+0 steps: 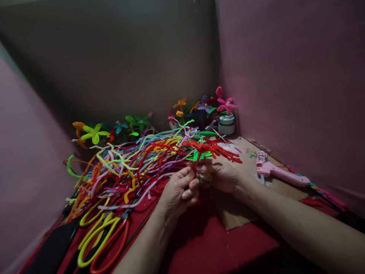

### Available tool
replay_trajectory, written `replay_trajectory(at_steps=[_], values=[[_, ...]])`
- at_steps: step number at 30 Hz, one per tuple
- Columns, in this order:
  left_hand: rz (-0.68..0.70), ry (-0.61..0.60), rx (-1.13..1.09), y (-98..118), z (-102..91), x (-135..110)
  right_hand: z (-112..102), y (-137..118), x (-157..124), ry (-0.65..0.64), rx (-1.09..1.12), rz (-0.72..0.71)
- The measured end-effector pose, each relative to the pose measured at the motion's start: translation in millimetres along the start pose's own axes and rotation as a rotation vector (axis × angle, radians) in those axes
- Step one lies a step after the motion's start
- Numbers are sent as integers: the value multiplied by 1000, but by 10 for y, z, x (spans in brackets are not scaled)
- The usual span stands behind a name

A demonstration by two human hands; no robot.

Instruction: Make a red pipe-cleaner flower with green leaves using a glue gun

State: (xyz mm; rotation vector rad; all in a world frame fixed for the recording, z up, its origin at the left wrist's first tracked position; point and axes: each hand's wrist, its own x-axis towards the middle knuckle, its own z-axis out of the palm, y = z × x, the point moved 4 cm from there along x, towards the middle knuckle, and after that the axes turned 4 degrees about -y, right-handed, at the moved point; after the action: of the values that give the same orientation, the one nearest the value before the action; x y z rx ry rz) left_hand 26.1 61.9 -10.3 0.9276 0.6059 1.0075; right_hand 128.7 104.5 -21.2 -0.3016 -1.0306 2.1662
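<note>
A red pipe cleaner flower is upright in front of me, its stem pinched between the fingertips of both hands. My left hand is closed around the lower stem, its fingers curled. From the right, my right hand grips just beside it, with its thumb and forefinger near the stem. Some of its fingers are hidden. Behind the flower, red and green pipe cleaner pieces overlap it, so its outline is hard to separate. A large heap of coloured pipe cleaners spreads to the left of my hands.
A pink glue gun lies on cardboard at the right. Yellow-handled scissors and a red-and-yellow-handled tool rest at the front left. Finished flowers and a pink flower stand along the back, near a grey-white container.
</note>
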Motion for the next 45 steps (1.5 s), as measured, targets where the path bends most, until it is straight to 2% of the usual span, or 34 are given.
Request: replay_trajectory(at_steps=[4, 8, 10, 14, 17, 24, 30, 36, 39, 45], values=[[-10, 21, 24, -15, -9, 22, 9, -18, 4, 49, -52, -64], [67, 101, 208, 38, -46, 63, 34, -59, 0, 63, -95, -111], [102, 180, 239, 63, -117, 80, 28, -84, 6, 64, -70, -125], [184, 399, 164, 89, -313, 84, -27, -101, 29, 79, 16, -92], [281, 491, 175, 120, -369, 67, -44, -101, 35, 55, 66, -74], [373, 560, 257, 150, -322, 33, -6, -90, 21, 22, 140, -48], [401, 519, 360, 117, -306, 61, -21, -51, 30, -11, 121, -41], [525, 626, 537, 131, -335, 19, -73, -68, 18, 6, 84, -55], [483, 548, 628, 130, -303, 6, -81, -94, 6, 8, 58, -75], [387, 472, 621, 24, -262, 29, -109, -154, -14, 34, 29, -103]])
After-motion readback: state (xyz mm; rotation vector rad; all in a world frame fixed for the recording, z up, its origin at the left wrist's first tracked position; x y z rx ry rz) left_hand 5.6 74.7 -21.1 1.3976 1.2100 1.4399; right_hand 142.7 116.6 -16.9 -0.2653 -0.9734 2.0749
